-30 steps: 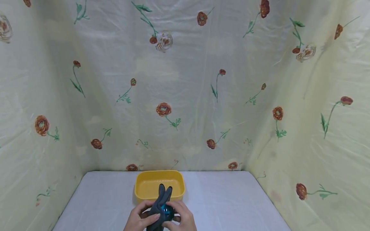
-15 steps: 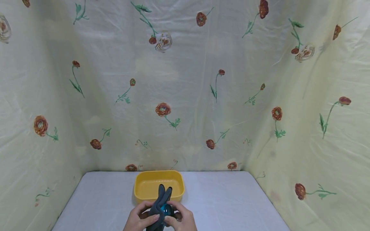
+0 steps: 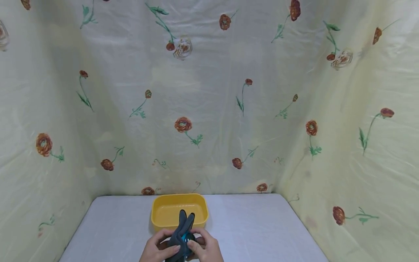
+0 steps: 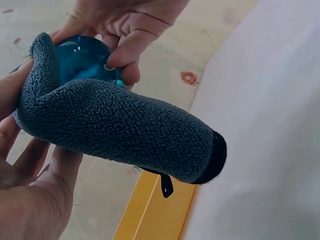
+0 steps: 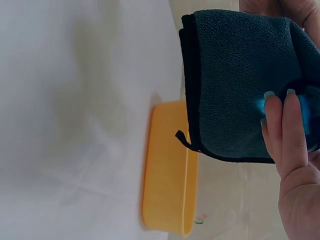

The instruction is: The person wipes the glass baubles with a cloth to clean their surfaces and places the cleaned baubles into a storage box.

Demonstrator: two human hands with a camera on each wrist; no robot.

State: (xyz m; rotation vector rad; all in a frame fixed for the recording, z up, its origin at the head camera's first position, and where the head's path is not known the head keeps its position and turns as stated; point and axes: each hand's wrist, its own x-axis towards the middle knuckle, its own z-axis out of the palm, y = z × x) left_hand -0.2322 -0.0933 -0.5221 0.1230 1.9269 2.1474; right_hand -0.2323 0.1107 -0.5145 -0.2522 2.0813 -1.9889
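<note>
A dark grey-blue towelling cloth (image 3: 178, 235) with black edging is folded against a shiny, see-through blue ball (image 4: 82, 60), low in the middle of the head view. My left hand (image 3: 158, 246) grips the cloth from the left, its thumb pressing on the near side. On the right, my right hand (image 3: 207, 248) holds the ball between thumb and fingers, and the cloth bends around the ball's left side. Two folded ends of cloth point up and away, past the fingers. In the right wrist view, the cloth and fingers (image 5: 292, 132) hide much of the ball.
Just beyond the hands, a yellow rectangular tub (image 3: 180, 222) stands on the white tabletop (image 3: 255, 229). A floral-print curtain (image 3: 209, 109) encloses the table at the back and both sides. A small black loop (image 4: 167, 186) hangs from the cloth's edge.
My right thumb has moved up from the ball's lower edge onto its front. My left hand keeps its grip on the cloth. The head view has shifted slightly.
</note>
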